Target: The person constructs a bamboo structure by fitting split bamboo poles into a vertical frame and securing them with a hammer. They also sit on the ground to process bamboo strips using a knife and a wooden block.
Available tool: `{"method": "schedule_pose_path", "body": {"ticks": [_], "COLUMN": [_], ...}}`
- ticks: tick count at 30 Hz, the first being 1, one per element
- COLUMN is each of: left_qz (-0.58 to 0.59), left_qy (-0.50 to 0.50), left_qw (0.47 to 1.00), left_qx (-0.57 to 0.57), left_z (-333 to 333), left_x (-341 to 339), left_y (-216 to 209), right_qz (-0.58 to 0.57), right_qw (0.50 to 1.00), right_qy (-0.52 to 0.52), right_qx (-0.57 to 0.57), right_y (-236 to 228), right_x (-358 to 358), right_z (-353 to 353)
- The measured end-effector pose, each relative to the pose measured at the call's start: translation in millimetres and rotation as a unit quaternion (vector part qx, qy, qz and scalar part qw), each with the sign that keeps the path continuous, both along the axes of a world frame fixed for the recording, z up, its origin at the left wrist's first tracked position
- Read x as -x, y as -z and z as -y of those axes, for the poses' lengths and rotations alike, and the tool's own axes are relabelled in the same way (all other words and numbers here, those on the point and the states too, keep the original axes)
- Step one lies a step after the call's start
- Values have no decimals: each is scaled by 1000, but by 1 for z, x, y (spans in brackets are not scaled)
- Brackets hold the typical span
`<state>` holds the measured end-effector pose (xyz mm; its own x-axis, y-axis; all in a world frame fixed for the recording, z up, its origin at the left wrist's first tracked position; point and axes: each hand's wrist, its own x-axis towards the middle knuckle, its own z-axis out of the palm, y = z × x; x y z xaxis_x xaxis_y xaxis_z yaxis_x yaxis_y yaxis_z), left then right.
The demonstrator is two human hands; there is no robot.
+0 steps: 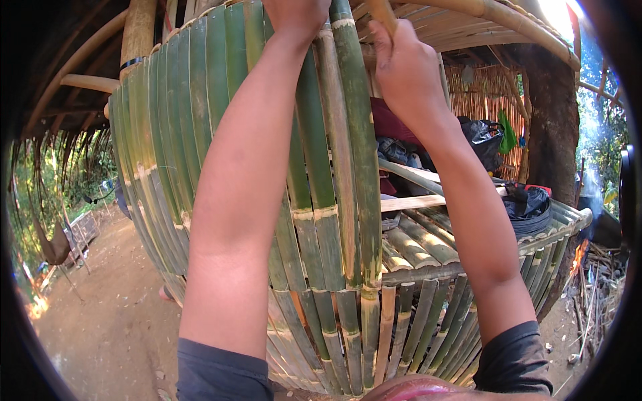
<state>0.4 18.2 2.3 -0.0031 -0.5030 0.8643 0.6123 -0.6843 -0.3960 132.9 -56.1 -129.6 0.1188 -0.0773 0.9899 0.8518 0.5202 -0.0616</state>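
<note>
Both my arms reach up along a wall of upright split-bamboo slats (221, 73), green above and paler below. My left hand (299, 12) is at the top of the slats, cut off by the upper edge, so its fingers are hidden. Beside it stands a round green bamboo pole (358, 100) at the wall's right end. To the right of that pole, my right hand (409, 70) is closed round a light-brown wooden handle (382, 15). The handle's upper end runs out of view, so I cannot tell the tool's kind.
A bamboo platform (418, 244) at right bears loose pale strips (412, 202), a coil of black tubing (531, 217) and black plastic bags (483, 137). A thick post (550, 120) stands behind it. A small fire (578, 257) burns at far right. Bare earth (110, 301) lies left.
</note>
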Motion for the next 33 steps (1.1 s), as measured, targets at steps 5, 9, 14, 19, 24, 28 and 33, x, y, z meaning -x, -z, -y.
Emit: {"method": "schedule_pose_path", "body": {"ticks": [5,9,14,19,24,28,33], "left_qz": [5,0,5,2,2,0,-23], "left_qy": [-4,12,0,21,19,33,35], "left_qw": [999,1000,999,1000,1000,999,999], "left_qx": [39,9,36,-2,23,7,20], "left_z": [3,-1,4,-2,4,5,0], "left_x": [-1,-2,-3,-3,0,-3,4], "left_y": [2,-1,3,-1,3,5,3], "right_qz": [14,10,4,12,-31,-34,-65], "right_qw": [1000,999,1000,1000,994,996,989], "right_qy": [-13,13,-13,18,-104,-83,-123], "right_qx": [-15,39,-12,3,23,28,59], "right_y": [-2,-5,-4,-10,13,11,12], "right_x": [1,-4,1,-7,17,9,12], "right_z": [4,-7,2,-10,3,-10,-6]}}
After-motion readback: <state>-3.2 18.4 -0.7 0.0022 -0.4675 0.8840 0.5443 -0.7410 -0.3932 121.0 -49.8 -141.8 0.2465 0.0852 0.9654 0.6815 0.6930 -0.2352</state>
